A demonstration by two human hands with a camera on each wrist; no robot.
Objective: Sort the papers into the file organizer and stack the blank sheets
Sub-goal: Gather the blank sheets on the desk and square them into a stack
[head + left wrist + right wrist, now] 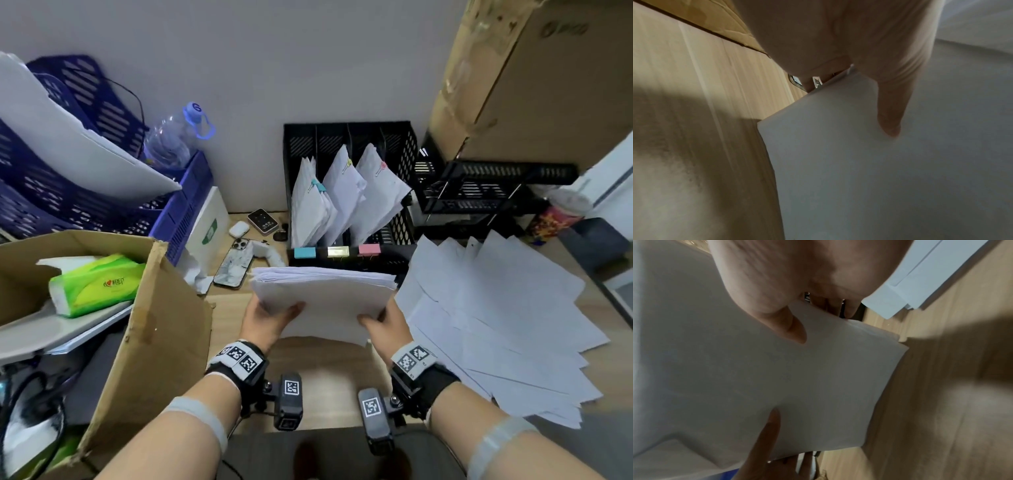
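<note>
Both hands hold a stack of blank white sheets [325,298] above the wooden desk [325,380]. My left hand [270,318] grips its left edge, thumb on top. My right hand [383,317] grips the right edge the same way. In the left wrist view the thumb [892,113] presses on the stack [879,178]. The right wrist view shows the thumb [789,326] on the stack [777,378], fingers beneath. Just beyond stands the black file organizer [349,192] with three clipped paper bundles and blue, yellow and pink labels on its front. Loose white sheets [496,318] lie fanned out to the right.
An open cardboard box [147,308] with a green tissue pack [96,284] sits at the left, blue trays [102,192] behind it. A phone [233,263], earbud case and small device lie left of the organizer. Black trays [486,188] and a tall carton [534,78] stand at the right.
</note>
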